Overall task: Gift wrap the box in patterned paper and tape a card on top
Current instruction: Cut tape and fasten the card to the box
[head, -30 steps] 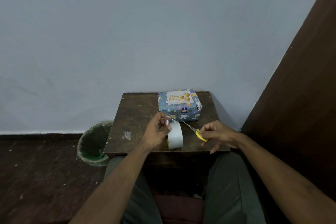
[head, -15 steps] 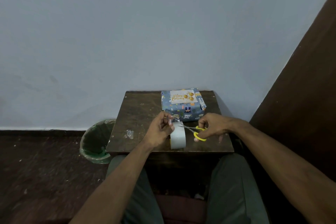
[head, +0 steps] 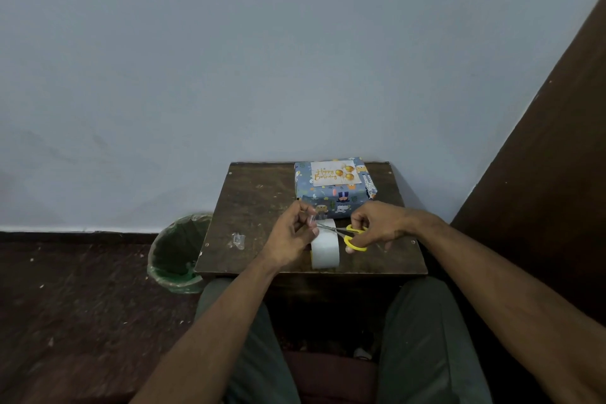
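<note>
Your left hand pinches a strip of clear tape. Your right hand grips the yellow scissors, blades pointing left across the tape roll between your hands. The wrapped box with its card sits just beyond both hands.

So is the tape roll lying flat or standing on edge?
On edge: the tape roll stands upright on the table, its broad band facing the camera.
</note>
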